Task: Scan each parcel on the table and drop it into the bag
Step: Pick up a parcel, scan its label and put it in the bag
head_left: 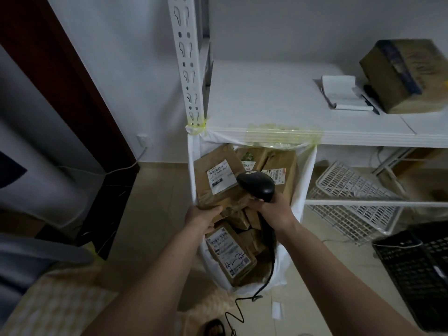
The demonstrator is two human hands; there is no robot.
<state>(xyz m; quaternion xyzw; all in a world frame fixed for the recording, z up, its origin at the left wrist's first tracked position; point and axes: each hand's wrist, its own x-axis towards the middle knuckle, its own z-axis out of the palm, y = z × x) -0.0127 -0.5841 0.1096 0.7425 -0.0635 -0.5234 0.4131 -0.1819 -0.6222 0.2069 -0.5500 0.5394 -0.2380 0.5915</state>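
Brown cardboard parcel [219,180] sits over the white bag [299,204], left hand [202,218] gripping its 6 o'clock edge; right hand [272,209] clasps the black handheld scanner [257,186].

We seem to be in a small parcel storeroom: white slotted shelving [185,59], labelled cardboard boxes [219,180], tiled floor [155,214].

Dim, flat indoor light with a cool grey cast, white bench top [266,98] the brightest area at 1 o'clock, soft shadows beneath it, strong wide-angle bending toward the edges, corners darkened, slight blur at 9 o'clock.
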